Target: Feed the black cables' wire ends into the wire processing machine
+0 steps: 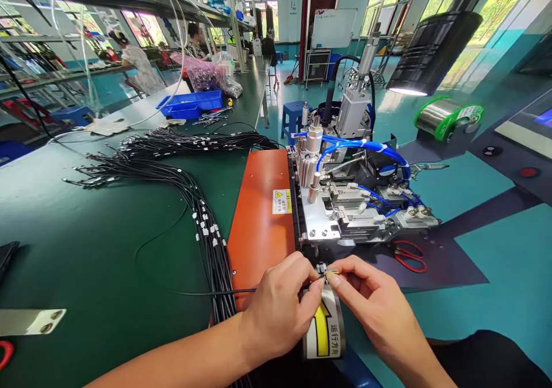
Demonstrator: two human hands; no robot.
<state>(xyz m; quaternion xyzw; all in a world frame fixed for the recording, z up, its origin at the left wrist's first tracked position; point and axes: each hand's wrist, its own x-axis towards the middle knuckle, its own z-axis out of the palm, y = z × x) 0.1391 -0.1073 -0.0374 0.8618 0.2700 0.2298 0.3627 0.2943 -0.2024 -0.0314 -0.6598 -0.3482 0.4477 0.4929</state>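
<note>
My left hand point(278, 307) pinches a thin black cable point(202, 293) near its end, just in front of the orange-covered machine point(263, 204). Close beside it, my right hand point(373, 304) pinches the cable's tip, where thin coloured wire ends point(330, 271) show between the fingertips. Both hands sit above a white label with a yellow arrow point(323, 327). The cable trails left across the green bench point(86, 250).
A large bundle of black cables point(172, 164) fans across the bench to the left. The machine's metal head with blue hoses point(353, 181) stands behind my hands. Red-handled scissors point(409, 256) lie to its right. Blue trays point(190, 103) and seated people are far back.
</note>
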